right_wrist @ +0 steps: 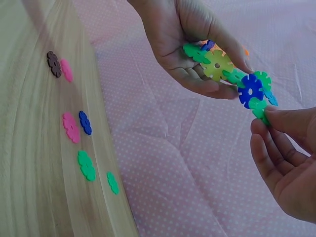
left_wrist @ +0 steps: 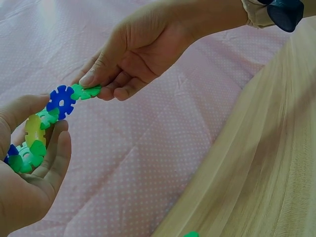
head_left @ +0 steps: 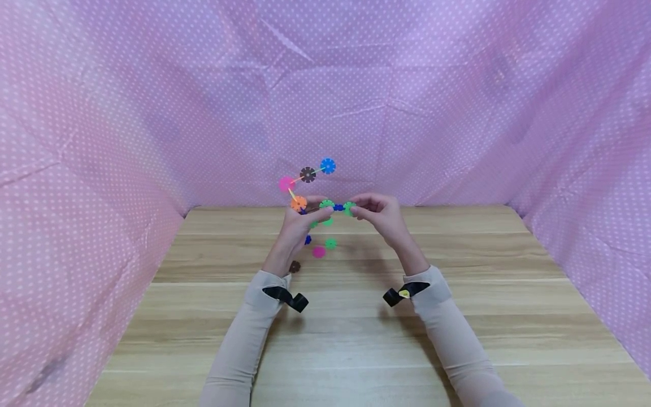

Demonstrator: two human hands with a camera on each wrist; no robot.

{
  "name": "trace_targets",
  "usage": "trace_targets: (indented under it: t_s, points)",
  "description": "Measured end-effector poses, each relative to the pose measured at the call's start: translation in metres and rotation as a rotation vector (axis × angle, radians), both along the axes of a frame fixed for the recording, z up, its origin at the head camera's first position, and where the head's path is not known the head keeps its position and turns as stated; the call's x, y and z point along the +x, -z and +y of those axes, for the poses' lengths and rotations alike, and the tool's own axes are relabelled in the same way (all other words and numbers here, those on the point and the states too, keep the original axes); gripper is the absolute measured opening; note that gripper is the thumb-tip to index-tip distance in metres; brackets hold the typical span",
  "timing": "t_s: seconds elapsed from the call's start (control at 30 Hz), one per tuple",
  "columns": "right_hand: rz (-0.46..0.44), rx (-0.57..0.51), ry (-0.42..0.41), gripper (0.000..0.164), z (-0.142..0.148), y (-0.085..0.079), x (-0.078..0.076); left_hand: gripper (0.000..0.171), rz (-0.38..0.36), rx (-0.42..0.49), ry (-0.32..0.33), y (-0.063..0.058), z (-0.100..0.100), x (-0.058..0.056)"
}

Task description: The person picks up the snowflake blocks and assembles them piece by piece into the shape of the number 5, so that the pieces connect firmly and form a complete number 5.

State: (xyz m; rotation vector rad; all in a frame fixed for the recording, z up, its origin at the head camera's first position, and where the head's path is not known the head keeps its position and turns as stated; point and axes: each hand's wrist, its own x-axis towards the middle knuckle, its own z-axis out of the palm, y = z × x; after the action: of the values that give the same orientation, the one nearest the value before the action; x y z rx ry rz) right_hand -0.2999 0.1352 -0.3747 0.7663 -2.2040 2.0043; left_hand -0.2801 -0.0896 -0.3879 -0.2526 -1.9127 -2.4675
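Notched plastic snowflake discs are linked into a chain above the table. My left hand [head_left: 300, 226] holds the chain; in the right wrist view a yellow disc [right_wrist: 217, 65] lies across its palm, with green discs on either side. Beyond the fingers, a dark blue disc [left_wrist: 62, 102] sticks out toward the other hand. Between thumb and fingers, my right hand [head_left: 381, 217] pinches a green disc [left_wrist: 85, 92] that meets the dark blue one's edge. Rising from the left hand are an orange disc [head_left: 298, 203], a pink disc [head_left: 287, 184], a dark brown disc [head_left: 307, 174] and a light blue disc [head_left: 328, 165].
Loose discs lie on the wooden table [head_left: 346, 339] below the hands: a brown disc [right_wrist: 54, 64], pink discs [right_wrist: 70, 127], a dark blue disc [right_wrist: 85, 123] and green discs [right_wrist: 86, 166]. A pink dotted cloth [head_left: 386, 113] hangs behind and at both sides.
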Motion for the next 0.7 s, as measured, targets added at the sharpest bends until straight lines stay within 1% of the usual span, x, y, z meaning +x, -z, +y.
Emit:
trace_targets:
  t_s: [0.17,0.3,0.5,0.7]
  points:
    - [0.019,-0.027,0.010,0.019,-0.0037,0.0010,0.0000,0.022,-0.025,-0.023,0.005,0.0002,-0.0022,-0.0010]
    - [0.016,-0.049,0.011,0.019,-0.0061,0.0018,0.0015,0.025,-0.044,-0.030,0.007,-0.0003,-0.0035,-0.0010]
    - [0.020,-0.076,0.001,0.019,-0.0072,0.0010,0.0044,0.020,-0.038,-0.038,0.010,-0.0024,-0.0035,-0.0003]
    - [0.039,-0.068,-0.001,0.017,-0.0076,0.0000,0.0053,0.018,-0.017,-0.068,0.000,-0.0047,-0.0021,0.0008]
